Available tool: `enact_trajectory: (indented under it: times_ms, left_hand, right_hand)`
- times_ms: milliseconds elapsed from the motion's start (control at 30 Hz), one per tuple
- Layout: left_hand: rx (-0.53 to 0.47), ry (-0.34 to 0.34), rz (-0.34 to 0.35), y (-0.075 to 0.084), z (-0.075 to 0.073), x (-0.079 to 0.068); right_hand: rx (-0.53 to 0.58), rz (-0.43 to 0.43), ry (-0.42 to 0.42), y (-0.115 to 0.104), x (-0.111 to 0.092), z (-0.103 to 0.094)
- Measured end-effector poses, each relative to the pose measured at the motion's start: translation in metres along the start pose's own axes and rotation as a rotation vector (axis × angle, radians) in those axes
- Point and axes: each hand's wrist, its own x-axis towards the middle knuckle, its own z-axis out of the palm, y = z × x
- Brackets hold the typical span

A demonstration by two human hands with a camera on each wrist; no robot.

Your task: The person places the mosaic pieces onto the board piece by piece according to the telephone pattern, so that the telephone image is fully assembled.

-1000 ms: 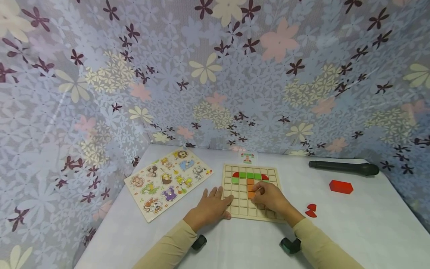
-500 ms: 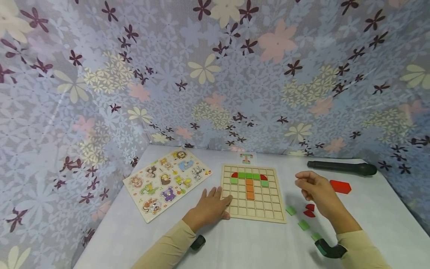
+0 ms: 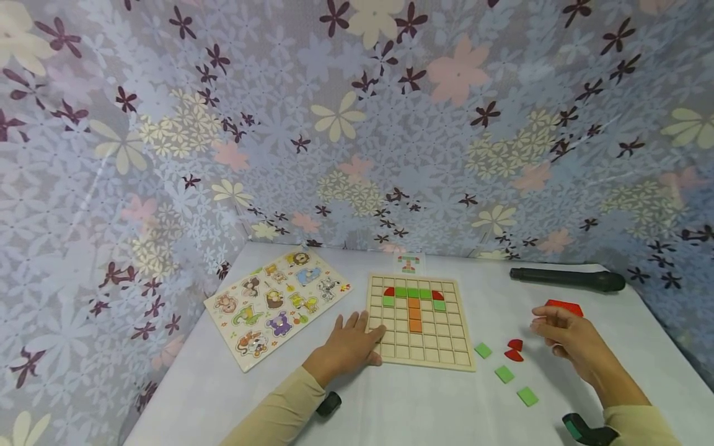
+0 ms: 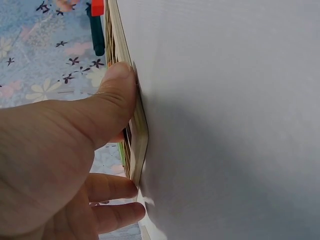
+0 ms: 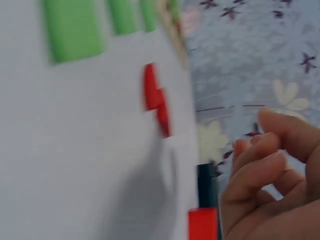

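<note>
My left hand (image 3: 347, 344) lies with straight fingers at the left edge of a wooden grid board (image 3: 401, 353). In the left wrist view its thumb (image 4: 117, 82) presses on the board's rim. Set in the board are green and orange square tiles (image 3: 414, 314) with red rounded corner pieces (image 3: 437, 295), forming a T. My right hand (image 3: 574, 341) hovers over the table on the right, fingers loosely bent and holding nothing. It partly covers a red block (image 3: 564, 306). To its left lie two red quarter-round pieces (image 3: 514, 355) and three green square tiles (image 3: 504, 374).
Behind the board stands a small pattern card (image 3: 409, 264) with a T design. An animal puzzle board (image 3: 279, 303) lies at the left. A black microphone (image 3: 566, 279) rests at the back right. Flowered cloth (image 3: 346, 155) hangs behind the white table.
My right hand has left the board and moved right to near the red block, uncovering the orange tiles, a green tile on the board and the loose green tiles. My left hand stays put.
</note>
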Motion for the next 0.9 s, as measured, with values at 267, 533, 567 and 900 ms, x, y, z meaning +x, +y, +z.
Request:
enact_trajectory:
  times_ms: [267,533,567,900]
  left_hand:
    - [0.006,0.007,0.008,0.000,0.001,-0.001]
    - [0.007,0.010,0.008,-0.002,0.003,0.000]
    - [0.007,0.009,0.008,-0.002,0.003,0.000]
    - [0.001,0.009,0.008,-0.001,0.001,-0.001]
  right_hand:
    - [-0.280,0.132,-0.041,0.013,0.013,0.017]
    - [-0.389,0.107,-0.026,0.005,0.016,0.034]
    - [-0.413,0.096,-0.020,0.004,0.015,0.036]
    - [-0.523,0.119,0.032,-0.005,0.013,0.051]
